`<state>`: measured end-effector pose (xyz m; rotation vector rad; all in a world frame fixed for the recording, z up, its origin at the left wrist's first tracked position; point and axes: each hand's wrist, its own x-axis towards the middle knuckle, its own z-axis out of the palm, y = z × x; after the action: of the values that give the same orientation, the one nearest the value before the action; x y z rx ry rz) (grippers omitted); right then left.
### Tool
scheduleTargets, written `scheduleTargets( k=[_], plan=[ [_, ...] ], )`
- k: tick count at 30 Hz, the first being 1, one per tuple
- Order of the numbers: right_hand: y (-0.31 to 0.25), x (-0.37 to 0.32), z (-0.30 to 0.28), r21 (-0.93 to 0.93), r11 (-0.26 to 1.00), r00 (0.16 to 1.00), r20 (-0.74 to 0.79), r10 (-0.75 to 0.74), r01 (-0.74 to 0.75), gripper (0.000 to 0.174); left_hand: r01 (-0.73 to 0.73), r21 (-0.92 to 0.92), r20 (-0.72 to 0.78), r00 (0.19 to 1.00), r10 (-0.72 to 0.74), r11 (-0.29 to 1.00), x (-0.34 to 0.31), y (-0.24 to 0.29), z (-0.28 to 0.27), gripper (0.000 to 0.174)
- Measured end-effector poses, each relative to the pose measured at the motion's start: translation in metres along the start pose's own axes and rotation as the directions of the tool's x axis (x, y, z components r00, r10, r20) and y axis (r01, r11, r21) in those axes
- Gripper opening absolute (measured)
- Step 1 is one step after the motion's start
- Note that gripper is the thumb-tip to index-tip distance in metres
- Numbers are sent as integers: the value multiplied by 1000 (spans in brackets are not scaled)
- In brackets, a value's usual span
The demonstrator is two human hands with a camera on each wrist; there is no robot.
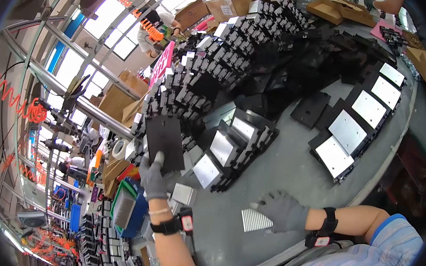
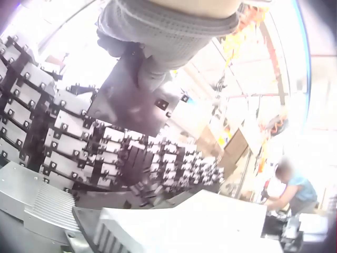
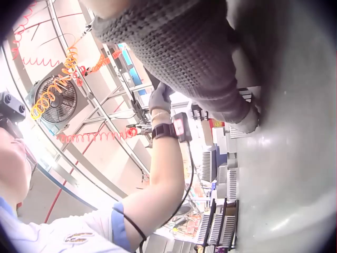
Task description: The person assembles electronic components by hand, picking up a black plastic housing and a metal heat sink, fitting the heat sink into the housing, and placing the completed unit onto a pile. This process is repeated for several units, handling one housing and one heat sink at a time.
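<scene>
the gloved left grip [image 1: 152,176] is clamped on the lower edge of a black plate [image 1: 164,136], held up before the stacked parts [image 1: 213,67], while the right grip [image 1: 282,210], fingers relaxed and apart, rests on a ribbed silver heat sink [image 1: 255,221] lying on the grey desk [image 1: 291,160].

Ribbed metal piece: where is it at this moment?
In the head view the ribbed piece lies flat on the table near its front edge, at the right hand, right of the left hand gripping a black plate.
</scene>
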<state>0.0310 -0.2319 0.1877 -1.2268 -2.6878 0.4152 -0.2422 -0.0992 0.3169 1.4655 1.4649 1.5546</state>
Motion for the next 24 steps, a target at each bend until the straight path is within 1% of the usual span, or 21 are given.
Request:
scheduleTargets(
  k=[2, 3, 4, 5, 6, 7, 8, 9, 10, 11, 12, 13, 14, 15, 18, 19, 20, 21, 22, 23, 24],
  plan=[
    [0, 1, -9, 43, 999, 999, 52, 5, -7, 79, 185, -229, -4, 982, -191, 956, -49, -9, -20, 30],
    [2, 0, -12, 67, 997, 994, 106, 25, -32, 79, 203, -277, 37, 979, -201, 939, -75, -9, -23, 30],
    [8, -2, -8, 92, 996, 1000, 9, 21, -22, 79, 224, -328, 80, 975, -210, 918, -100, -8, -26, 31],
    [14, -3, -3, 115, 993, 996, -87, 24, -14, 79, 268, -280, 52, 963, -265, 922, -120, -21, -36, 31],
    [19, -4, -3, 246, 969, 982, -175, 76, -31, 79, 259, -263, 12, 964, -265, 930, -143, -21, -37, 31],
    [23, -5, -4, 372, 927, 958, -248, 141, -40, 79, 303, -226, 53, 953, -299, 926, -158, -28, -45, 32],
    [24, -2, -5, 501, 859, 924, -269, 271, -106, 79, 353, -189, 97, 935, -340, 916, -173, -36, -54, 33],
    [23, 2, -10, 620, 766, 872, -268, 410, -170, 80, 384, -34, 52, 923, -382, 923, -187, -34, -55, 37],
    [21, 2, -24, 856, 486, 890, -73, 451, -176, 69, 410, 121, 13, 910, -414, 904, -198, -33, -54, 40],
    [30, 12, -21, 903, 291, 917, 212, 337, -315, 57, 326, 109, 93, 937, -336, 939, -205, -44, -54, 52],
    [23, 9, -30, 925, 227, 922, 226, 314, -304, 55, 297, 481, 13, 938, -345, 825, -209, -58, -65, 64],
    [21, 13, -29, 907, 205, 907, 301, 293, -367, 57, 172, 738, 1, 967, -256, 653, -213, -64, -69, 68],
    [22, 18, -25, 885, 186, 888, 371, 271, -427, 59, 42, 914, 25, 987, -159, 404, -217, -70, -69, 73],
    [23, 23, -22, 879, 183, 880, 380, 286, -440, 59, 54, 904, 15, 987, -158, 425, -222, -62, -65, 79],
    [23, 34, -19, 856, 192, 861, 417, 290, -479, 66, 85, 882, 28, 973, -231, 463, -232, -41, -57, 80],
    [22, 36, -20, 858, 241, 880, 390, 271, -454, 69, 74, 901, 20, 978, -210, 428, -235, -42, -58, 79],
    [22, 38, -22, 857, 291, 898, 362, 249, -426, 72, 99, 873, 30, 966, -255, 477, -237, -40, -59, 76],
    [21, 39, -24, 836, 323, 890, 366, 274, -443, 76, 107, 853, 78, 941, -329, 510, -237, -35, -61, 71],
    [22, 39, -24, 834, 325, 887, 362, 288, -446, 76, 116, 833, 131, 909, -397, 541, -236, -34, -63, 67],
    [24, 40, -23, 837, 305, 883, 380, 275, -455, 76, 106, 827, 144, 909, -391, 552, -236, -38, -66, 67],
    [25, 40, -22, 839, 283, 879, 399, 260, -464, 77, 213, 668, 159, 895, -417, 713, -239, -43, -71, 61]
  ],
)
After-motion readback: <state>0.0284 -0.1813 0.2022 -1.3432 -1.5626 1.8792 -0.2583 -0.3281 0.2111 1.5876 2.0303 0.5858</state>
